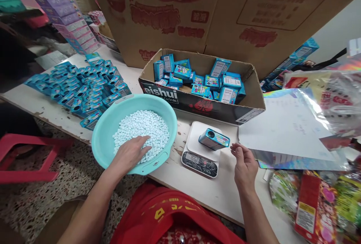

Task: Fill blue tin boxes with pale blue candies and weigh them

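Observation:
My left hand (130, 153) rests in a turquoise basin (105, 134), fingers laid on the heap of pale blue candies (145, 127); whether the fingertips pinch any I cannot see. A small blue tin box (213, 139) lies on its side on a white digital scale (200, 149). My right hand (244, 163) hovers just right of the scale, a little way from the box, thumb and forefinger pinched together with nothing visible in them.
A low cardboard tray (197, 104) behind the scale holds several blue boxes (214, 80). Rows of the same blue boxes (84, 86) cover the table's left. Large cartons (197, 10) stand behind. Shiny foil bags (324, 97) and snack packets (316, 202) lie right. A red stool (25, 157) stands left.

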A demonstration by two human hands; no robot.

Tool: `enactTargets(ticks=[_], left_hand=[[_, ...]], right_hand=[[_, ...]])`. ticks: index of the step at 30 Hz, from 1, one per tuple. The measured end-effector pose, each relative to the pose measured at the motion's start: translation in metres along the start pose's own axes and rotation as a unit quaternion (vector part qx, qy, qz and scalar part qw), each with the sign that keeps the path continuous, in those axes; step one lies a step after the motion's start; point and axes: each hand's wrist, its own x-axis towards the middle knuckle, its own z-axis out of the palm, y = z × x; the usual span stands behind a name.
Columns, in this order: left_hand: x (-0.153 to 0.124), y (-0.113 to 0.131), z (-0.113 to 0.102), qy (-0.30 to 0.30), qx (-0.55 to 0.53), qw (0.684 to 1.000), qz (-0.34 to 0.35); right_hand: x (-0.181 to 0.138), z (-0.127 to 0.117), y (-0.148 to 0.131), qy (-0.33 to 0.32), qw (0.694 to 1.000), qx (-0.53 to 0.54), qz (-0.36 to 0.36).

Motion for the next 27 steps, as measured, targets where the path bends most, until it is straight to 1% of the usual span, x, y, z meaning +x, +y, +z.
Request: enactTargets(ticks=[2, 4, 6, 8, 10, 11, 12, 13, 14, 15, 16, 17, 18, 19, 20, 21, 22, 24, 27], left_hand=[[0.0, 0.0, 0.001, 0.002, -0.005, 1.0, 0.003], [-0.001, -0.001, 0.001, 0.005, -0.016, 1.0, 0.01], [-0.001, -0.002, 0.002, 0.007, -0.033, 0.999, 0.014], [-0.001, -0.003, 0.001, 0.012, -0.067, 0.998, 0.004], [-0.001, -0.002, -0.001, 0.035, -0.138, 0.99, -0.022], [-0.001, 0.001, -0.004, 0.052, -0.198, 0.978, -0.042], [-0.001, 0.005, -0.006, 0.07, -0.277, 0.956, -0.065], [0.0, 0.01, -0.009, 0.084, -0.373, 0.92, -0.087], [0.001, 0.017, -0.012, 0.091, -0.48, 0.866, -0.106], [0.004, 0.024, -0.015, 0.09, -0.587, 0.795, -0.123], [0.007, 0.032, -0.017, 0.08, -0.683, 0.713, -0.137], [0.012, 0.039, -0.019, 0.067, -0.761, 0.627, -0.152], [0.018, 0.045, -0.021, 0.052, -0.816, 0.551, -0.168], [0.024, 0.05, -0.022, 0.04, -0.851, 0.491, -0.184], [0.029, 0.053, -0.023, 0.037, -0.871, 0.447, -0.199], [0.034, 0.054, -0.024, 0.04, -0.883, 0.417, -0.212], [0.038, 0.053, -0.026, 0.047, -0.889, 0.398, -0.22], [0.041, 0.05, -0.029, 0.065, -0.896, 0.374, -0.23], [0.039, 0.043, -0.033, 0.084, -0.904, 0.348, -0.236]], right_hand=[[-0.001, 0.001, 0.0, -0.025, 1.0, 0.012, -0.01], [-0.001, 0.005, 0.002, -0.065, 0.997, 0.02, -0.034], [-0.001, 0.011, 0.004, -0.103, 0.993, 0.004, -0.056], [0.0, 0.02, 0.0, -0.123, 0.99, -0.019, -0.066], [0.001, 0.031, -0.011, -0.132, 0.987, -0.033, -0.087], [0.001, 0.037, -0.02, -0.135, 0.984, -0.038, -0.11], [0.0, 0.043, -0.031, -0.137, 0.979, -0.044, -0.144], [0.0, 0.051, -0.044, -0.141, 0.971, -0.048, -0.187], [-0.001, 0.059, -0.058, -0.146, 0.959, -0.05, -0.237], [-0.002, 0.069, -0.071, -0.153, 0.944, -0.047, -0.288], [-0.004, 0.08, -0.082, -0.165, 0.926, -0.044, -0.338], [-0.006, 0.092, -0.092, -0.18, 0.905, -0.044, -0.383], [-0.008, 0.105, -0.099, -0.197, 0.883, -0.05, -0.422], [-0.01, 0.117, -0.104, -0.214, 0.862, -0.063, -0.455], [-0.011, 0.129, -0.107, -0.228, 0.843, -0.079, -0.481], [-0.013, 0.139, -0.109, -0.238, 0.827, -0.092, -0.501], [-0.015, 0.148, -0.109, -0.241, 0.817, -0.101, -0.514], [-0.017, 0.159, -0.109, -0.238, 0.806, -0.102, -0.532], [-0.019, 0.166, -0.109, -0.228, 0.796, -0.091, -0.554]])
